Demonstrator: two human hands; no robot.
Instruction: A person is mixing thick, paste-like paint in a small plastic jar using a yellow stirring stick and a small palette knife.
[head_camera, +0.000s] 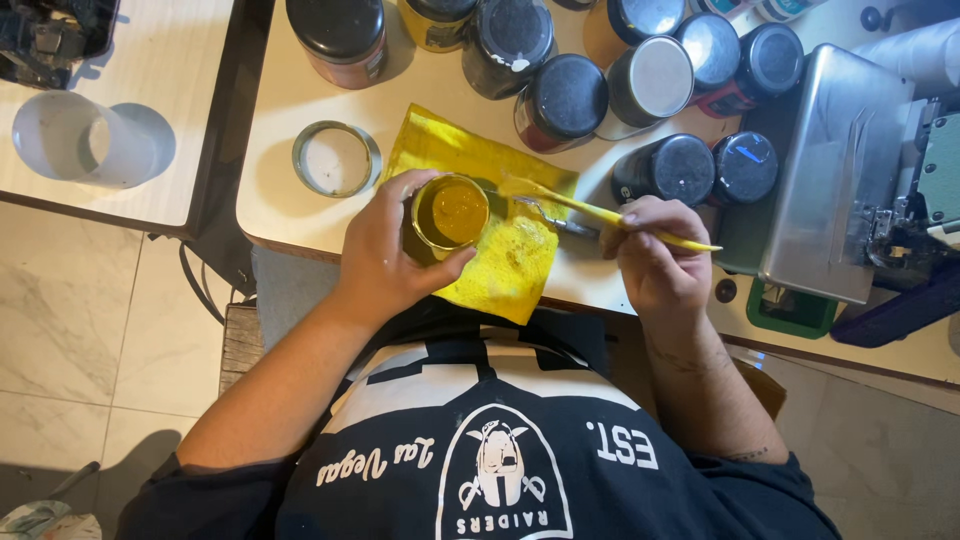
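Observation:
My left hand (385, 250) is wrapped around a small open jar of yellow-ochre paint (450, 212), held just above a yellow cloth (505, 265) spread on the cream table (280, 200). My right hand (655, 255) grips a thin yellow-handled brush (600, 212), its bristle end pointing left over the cloth, close to the jar. A small metal tool (545, 213) lies on the cloth under the brush.
A loose jar lid (337, 158) rests left of the cloth. Several dark-lidded paint jars (565, 95) crowd the back of the table. A metal box (835, 170) stands at the right. A white cup (85, 140) lies on the neighbouring table at the left.

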